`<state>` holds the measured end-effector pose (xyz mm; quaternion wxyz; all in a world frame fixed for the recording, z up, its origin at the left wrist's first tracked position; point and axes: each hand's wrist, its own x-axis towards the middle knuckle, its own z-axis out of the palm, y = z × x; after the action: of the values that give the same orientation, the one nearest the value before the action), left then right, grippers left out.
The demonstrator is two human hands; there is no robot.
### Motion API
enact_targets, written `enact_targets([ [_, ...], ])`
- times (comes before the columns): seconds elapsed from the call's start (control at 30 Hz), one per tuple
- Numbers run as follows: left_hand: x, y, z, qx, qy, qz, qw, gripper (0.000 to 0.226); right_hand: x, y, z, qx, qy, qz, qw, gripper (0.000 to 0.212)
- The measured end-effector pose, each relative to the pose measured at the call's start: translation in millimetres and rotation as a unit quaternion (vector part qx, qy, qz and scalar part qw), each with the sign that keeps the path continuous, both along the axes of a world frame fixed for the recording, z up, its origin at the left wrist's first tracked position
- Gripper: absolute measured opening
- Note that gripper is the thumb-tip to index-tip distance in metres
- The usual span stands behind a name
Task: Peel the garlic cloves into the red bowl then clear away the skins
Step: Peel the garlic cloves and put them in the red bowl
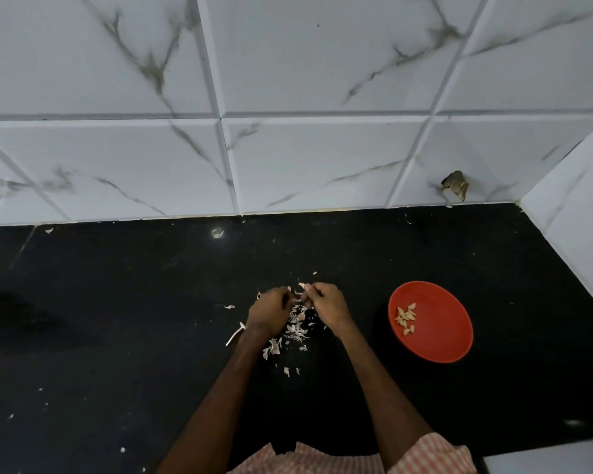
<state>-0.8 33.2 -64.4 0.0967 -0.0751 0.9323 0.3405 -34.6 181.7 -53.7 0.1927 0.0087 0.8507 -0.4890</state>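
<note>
Countertop [117,319]: glossy black. Wall tiles [322,63]: white with grey-brown marble veining; dark brown patch [455,184] on the far-right tile. Red bowl [439,340], right: pale yellow peeled cloves [405,319] inside. Garlic skins [297,328], centre: white to off-white. Garlic clove [302,286] just beyond: cream. Garment [425,456], near edge: orange-and-white stripes.

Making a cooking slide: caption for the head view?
Right hand pinches a garlic clove, left hand close beside, above skins on the black counter; peeled cloves lie in the red bowl.
</note>
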Motion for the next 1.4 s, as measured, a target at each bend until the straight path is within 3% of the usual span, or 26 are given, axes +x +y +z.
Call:
enact_targets([
  [0.27, -9, 3, 14, -0.022, 0.048, -0.007, 0.999, 0.021, 0, 5, 11, 0.161, 0.115, 0.142, 0.970, 0.031],
  [0.67, -8, 0, 10, 0.013, 0.025, -0.032, 0.999, 0.023, -1, -6, 29, 0.262, 0.182, 0.213, 0.923, 0.011],
  [0.97, -4, 0, 6, 0.148, 0.059, 0.015, 0.987, 0.025, -3, -4, 30, 0.216, 0.141, 0.183, 0.949, 0.018],
  [1.23, -3, 4, 11, 0.205, 0.089, 0.024, 0.974, 0.035, -7, -2, 20, 0.147, 0.099, 0.166, 0.970, 0.024],
  [1.4, -4, -1, 14, 0.213, 0.065, 0.011, 0.975, 0.023, -14, 3, 16, 0.102, 0.072, 0.164, 0.979, 0.021],
])
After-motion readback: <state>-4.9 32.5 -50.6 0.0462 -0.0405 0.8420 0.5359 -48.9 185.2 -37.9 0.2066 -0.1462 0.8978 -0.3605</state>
